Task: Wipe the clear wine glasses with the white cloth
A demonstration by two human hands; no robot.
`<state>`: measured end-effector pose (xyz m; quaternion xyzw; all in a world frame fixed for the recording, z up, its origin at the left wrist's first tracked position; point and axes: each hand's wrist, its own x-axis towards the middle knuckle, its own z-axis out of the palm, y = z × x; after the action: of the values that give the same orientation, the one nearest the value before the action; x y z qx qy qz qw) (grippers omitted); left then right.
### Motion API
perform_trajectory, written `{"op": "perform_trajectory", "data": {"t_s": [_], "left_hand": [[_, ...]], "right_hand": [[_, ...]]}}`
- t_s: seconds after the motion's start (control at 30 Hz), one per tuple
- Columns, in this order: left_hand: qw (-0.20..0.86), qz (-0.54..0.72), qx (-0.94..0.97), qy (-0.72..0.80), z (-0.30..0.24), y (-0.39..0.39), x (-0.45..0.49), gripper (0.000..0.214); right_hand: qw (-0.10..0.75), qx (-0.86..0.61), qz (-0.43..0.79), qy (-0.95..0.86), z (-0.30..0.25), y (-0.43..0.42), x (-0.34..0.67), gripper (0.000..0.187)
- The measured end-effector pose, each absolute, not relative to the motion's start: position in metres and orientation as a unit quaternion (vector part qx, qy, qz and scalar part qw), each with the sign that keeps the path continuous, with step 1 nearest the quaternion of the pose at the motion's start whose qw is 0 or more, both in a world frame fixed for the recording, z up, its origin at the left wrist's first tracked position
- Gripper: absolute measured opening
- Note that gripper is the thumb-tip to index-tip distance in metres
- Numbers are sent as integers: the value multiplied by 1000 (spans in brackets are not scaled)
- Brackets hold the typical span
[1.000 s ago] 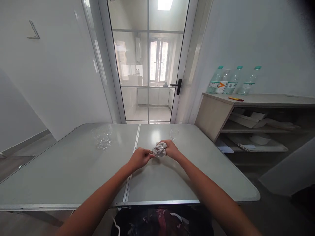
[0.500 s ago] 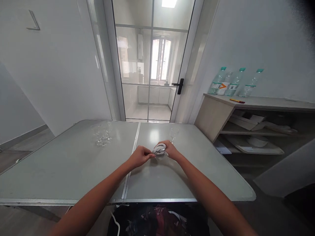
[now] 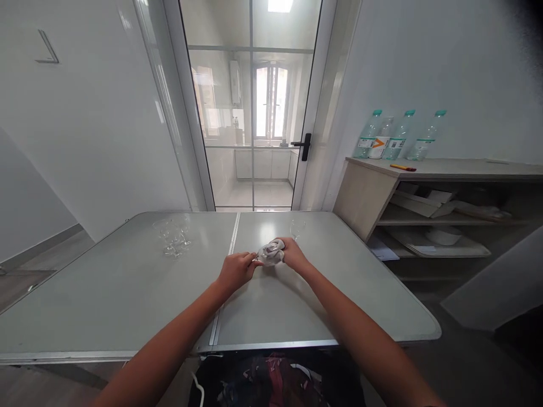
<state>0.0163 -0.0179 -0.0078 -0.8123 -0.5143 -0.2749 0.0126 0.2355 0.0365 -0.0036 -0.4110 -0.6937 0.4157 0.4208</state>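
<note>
Glass (image 3: 264, 259) tips further left than half a second ago, handling looks unfinished; my left fingers (image 3: 249, 260) pinch its end, right fingers (image 3: 287, 245) grip bunched cloth (image 3: 277, 245)

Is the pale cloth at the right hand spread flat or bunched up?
Bunched up: the cloth shows as a compact, crumpled wad between the left hand and right hand.

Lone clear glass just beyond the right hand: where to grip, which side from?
I'd take the clear glass around its bowl, coming from its right: the rounded bowl shows upright and that side looks unobstructed, while the right hand blocks the near side and hides the base.
</note>
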Motion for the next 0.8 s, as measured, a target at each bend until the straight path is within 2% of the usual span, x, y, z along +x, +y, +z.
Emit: {"op": "perform_trajectory", "data": {"t_s": [0.07,0.17,0.27,0.4,0.57,0.67,0.8], "left_hand": [[22,-292,-791,-537,-8,-16,14,30],[34,-310,-765,-564,-7,-14,11,34],[37,-305,-765,-566,-7,-15,12,36],[33,-292,-779,-554,-10,-18,16,26],[0,-299,-790,-535,-8,-22,21,21],[-120,-340,-777,-516,-1,-23,23,30],[-418,-345,-707,-455,9,-17,14,47]], "right_hand": [[493,-425,298,-698,5,32,238,13],[566,-400,264,-671,15,24,237,21],[534,-344,326,-700,17,18,231,27],[483,-334,406,-700,13,14,223,31],[452,-316,481,-682,18,10,228,63],[441,-299,457,-713,26,8,234,78],[431,-280,377,-771,29,6,242,77]]}}
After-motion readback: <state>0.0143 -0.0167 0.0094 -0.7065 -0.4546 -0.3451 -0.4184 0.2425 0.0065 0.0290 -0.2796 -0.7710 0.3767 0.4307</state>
